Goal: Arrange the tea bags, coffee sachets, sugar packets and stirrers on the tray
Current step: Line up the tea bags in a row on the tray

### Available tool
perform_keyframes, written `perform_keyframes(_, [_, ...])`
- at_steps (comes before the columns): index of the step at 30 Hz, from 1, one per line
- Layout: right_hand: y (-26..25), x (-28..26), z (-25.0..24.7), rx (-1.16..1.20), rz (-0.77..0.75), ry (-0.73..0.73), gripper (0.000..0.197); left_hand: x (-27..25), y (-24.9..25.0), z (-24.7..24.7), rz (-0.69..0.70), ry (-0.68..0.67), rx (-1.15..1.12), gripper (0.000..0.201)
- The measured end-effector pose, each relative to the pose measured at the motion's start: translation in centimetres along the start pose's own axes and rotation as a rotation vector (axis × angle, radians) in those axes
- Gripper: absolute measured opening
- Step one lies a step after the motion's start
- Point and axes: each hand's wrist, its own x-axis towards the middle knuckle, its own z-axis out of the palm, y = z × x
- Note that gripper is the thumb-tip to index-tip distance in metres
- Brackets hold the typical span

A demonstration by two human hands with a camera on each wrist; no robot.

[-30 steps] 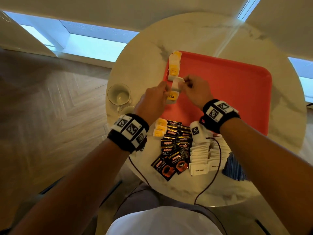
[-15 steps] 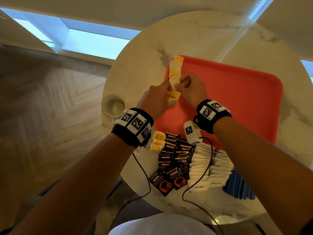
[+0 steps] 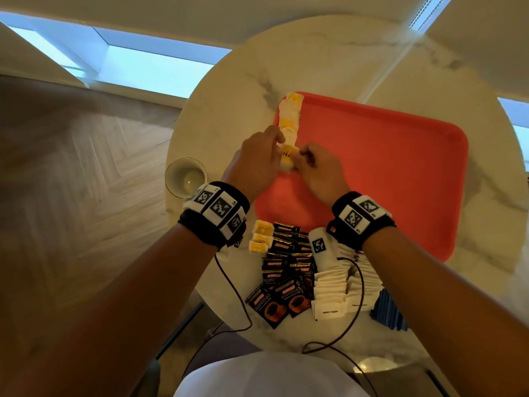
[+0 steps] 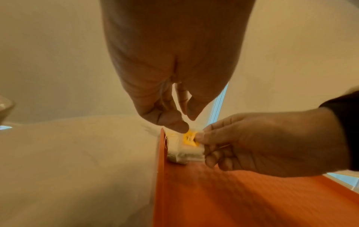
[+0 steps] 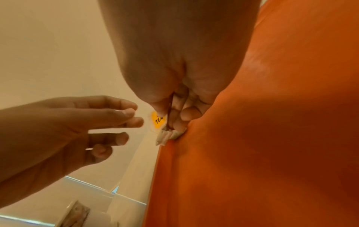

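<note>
A red tray [image 3: 372, 173] lies on the round marble table [image 3: 315, 53]. A row of white tea bags with yellow tags [image 3: 289, 116] runs along the tray's left edge. The nearest tea bag [image 3: 287, 160] sits at the row's near end, on the tray floor [image 4: 233, 199] against the rim. My right hand [image 3: 299, 160] pinches it from the right, thumb on the yellow TEA tag [image 5: 158, 120]. My left hand [image 3: 276, 144] hovers at its left side with loose, nearly straight fingers [image 5: 134, 121]; its thumb tip [image 4: 174, 125] is at the tag.
On the table near me lie up to three loose tea bags [image 3: 259, 239], several black coffee sachets [image 3: 283, 282], white sugar packets [image 3: 335, 290] and blue stirrers [image 3: 389, 310]. A glass cup [image 3: 186, 177] stands left of the tray. Cables trail from both wristbands.
The held tea bag has come down onto the tray at the near end of the row. My left fingers have loosened off it, while the right hand keeps its pinch.
</note>
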Motion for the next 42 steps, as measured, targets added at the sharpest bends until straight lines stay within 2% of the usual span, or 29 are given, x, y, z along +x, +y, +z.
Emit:
perform_keyframes(6, [0.9,2.0,1.5,-0.034,0.098,-0.014,0.013,-1.7,-0.8,-0.1,0.039,0.042,-0.041,0.016])
perform_keyframes(10, [0.8,2.8,2.0,-0.025,0.147,0.038,0.01,-3.0,-1.3,0.1,0.07,0.061,-0.049,0.017])
perform_keyframes(16, [-0.2,2.0,1.6,-0.023,0.182,0.088,0.022,-4.7,-0.7,-0.7,0.083,0.064,-0.051,0.016])
perform_keyframes(20, [-1.1,-0.5,0.2,-0.025,0.144,0.07,0.026,-7.2,0.0,-1.4,0.136,0.055,-0.055,0.013])
perform_keyframes(24, [-1.8,-5.1,-0.7,-0.015,0.144,-0.016,0.026,-11.2,-0.3,-0.6,0.177,-0.063,-0.06,0.008])
perform_keyframes(30, [-1.9,-12.5,-0.1,-0.012,0.133,-0.115,0.028,-16.8,-3.2,2.5,0.079,-0.158,0.034,0.022])
perform_keyframes(34, [-1.8,-14.5,0.6,-0.006,0.095,-0.128,0.026,-17.5,-4.2,3.2,0.06,-0.147,0.057,0.026])
perform_keyframes(39, [-1.8,-15.4,1.6,0.021,0.073,-0.124,0.023,-18.1,-5.8,4.0,0.06,-0.142,0.077,0.017])
perform_keyframes(42, [-1.7,-15.3,2.3,0.008,0.053,-0.162,0.013,-18.5,-5.6,3.2,0.068,-0.119,0.086,0.015])
